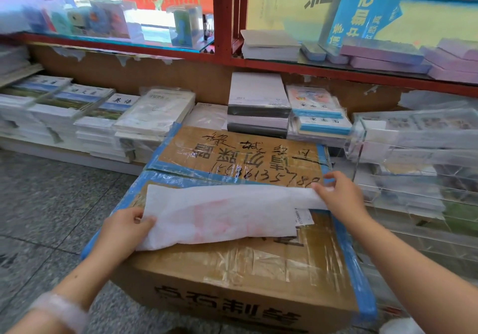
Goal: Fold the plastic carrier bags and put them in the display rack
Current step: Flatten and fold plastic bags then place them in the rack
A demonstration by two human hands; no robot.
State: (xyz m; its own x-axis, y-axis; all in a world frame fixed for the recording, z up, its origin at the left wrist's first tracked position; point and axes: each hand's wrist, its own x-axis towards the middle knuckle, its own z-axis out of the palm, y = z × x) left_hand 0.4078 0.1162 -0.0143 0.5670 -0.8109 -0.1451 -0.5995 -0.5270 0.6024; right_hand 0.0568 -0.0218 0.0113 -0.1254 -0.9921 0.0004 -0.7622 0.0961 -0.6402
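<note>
Left hand grasps the near-left edge of a white plastic carrier bag spread on a taped cardboard box; right hand pinches its far-right corner.

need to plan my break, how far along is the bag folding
Early. Done: nothing visibly finished; no folded bag can be made out in the clear display rack. In hand: the left hand and right hand grip one white bag on the cardboard box. Left: finishing the fold, racking it.
</note>
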